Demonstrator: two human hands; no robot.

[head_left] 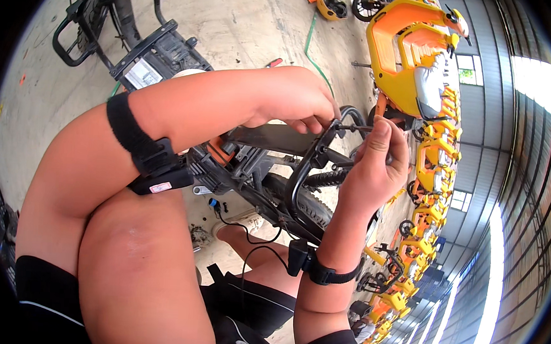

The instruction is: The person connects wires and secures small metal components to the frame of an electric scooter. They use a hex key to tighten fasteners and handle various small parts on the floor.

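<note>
My left hand (pixel 298 100) reaches across to a black tubular frame (pixel 298 184) of a partly stripped scooter. Its fingers are curled at the upper end of the frame's bracket (pixel 321 151); whatever they hold is hidden. On the right, my right hand (pixel 381 156) pinches a thin dark rod (pixel 354 127) between thumb and fingers. The rod lies level and its far end meets the bracket close to my left fingertips. Its exact kind does not show. Under my left forearm sit a dark flat panel (pixel 274 138) and an orange part (pixel 219 150) of the scooter.
A tyre (pixel 308 205) stands below the frame. A blue-tipped cable (pixel 214 203) hangs near my leg. Behind is another dismantled chassis (pixel 163 57), with a red-handled tool (pixel 274 63) on the floor. Yellow scooters (pixel 396 60) line the right, and a helmet (pixel 331 7) lies at the back.
</note>
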